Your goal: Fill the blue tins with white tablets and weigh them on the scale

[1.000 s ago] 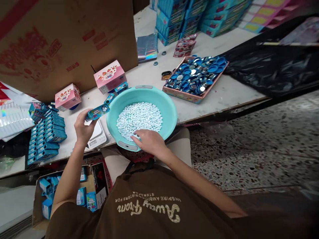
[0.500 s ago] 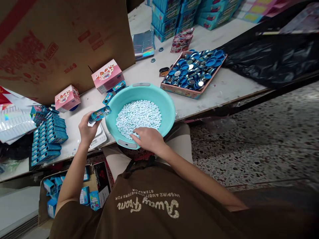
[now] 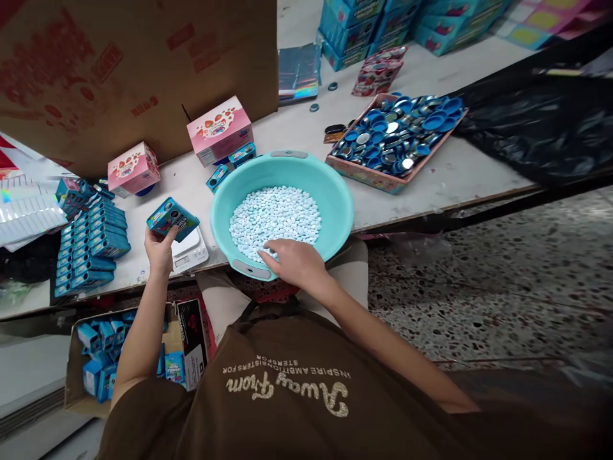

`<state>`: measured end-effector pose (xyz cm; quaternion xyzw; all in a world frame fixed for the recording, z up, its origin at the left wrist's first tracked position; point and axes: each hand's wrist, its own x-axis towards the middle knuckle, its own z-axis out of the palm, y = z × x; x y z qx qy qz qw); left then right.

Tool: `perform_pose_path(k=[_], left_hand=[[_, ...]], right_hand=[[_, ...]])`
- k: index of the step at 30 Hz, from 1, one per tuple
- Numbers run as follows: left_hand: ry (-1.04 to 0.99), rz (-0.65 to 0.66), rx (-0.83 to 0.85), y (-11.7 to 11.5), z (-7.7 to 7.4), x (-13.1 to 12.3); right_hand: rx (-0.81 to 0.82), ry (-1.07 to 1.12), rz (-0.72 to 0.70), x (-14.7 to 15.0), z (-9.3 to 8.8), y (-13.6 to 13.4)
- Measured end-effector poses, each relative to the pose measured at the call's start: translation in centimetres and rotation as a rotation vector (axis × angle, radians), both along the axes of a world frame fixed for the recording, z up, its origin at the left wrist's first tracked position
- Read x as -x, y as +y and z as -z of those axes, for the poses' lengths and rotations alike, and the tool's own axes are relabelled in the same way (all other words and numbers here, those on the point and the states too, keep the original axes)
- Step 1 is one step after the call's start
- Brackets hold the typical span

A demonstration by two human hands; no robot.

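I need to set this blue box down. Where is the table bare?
A strip along the near edge, right of the basin, in front of the cap tray. A smaller patch between the big pink box and the tray. Left end crowded: box rows, scale.

Teal basin [image 3: 335, 191], pale blue tablets [image 3: 272, 214], pink boxes [image 3: 219, 131]

I wear a brown short-sleeved T-shirt [image 3: 287, 428] with glittery gold script [image 3: 287, 397] across it. My trousers [image 3: 348, 281] are pale beige, and my left hand [image 3: 160, 252] and right hand [image 3: 294, 262] are bare.
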<state>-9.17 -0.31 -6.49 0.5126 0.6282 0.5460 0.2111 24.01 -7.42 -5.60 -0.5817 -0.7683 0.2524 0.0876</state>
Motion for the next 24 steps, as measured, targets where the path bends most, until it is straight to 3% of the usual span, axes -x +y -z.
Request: perform_pose_path(k=[5,10,24], left_hand=[[-0.002,-0.096,0.042,-0.3,1.9,3.4],[-0.073,-0.134,0.058,-0.2,3.9,4.9],[-0.131,0.018,0.105,-0.4,7.1,6.4]], right_hand=[[-0.004,-0.018,0.009,0.1,0.4,-0.2],[0.0,-0.011,0.027,0.2,0.8,-0.3],[0.032,0.017,0.071,0.3,1.3,-0.5]])
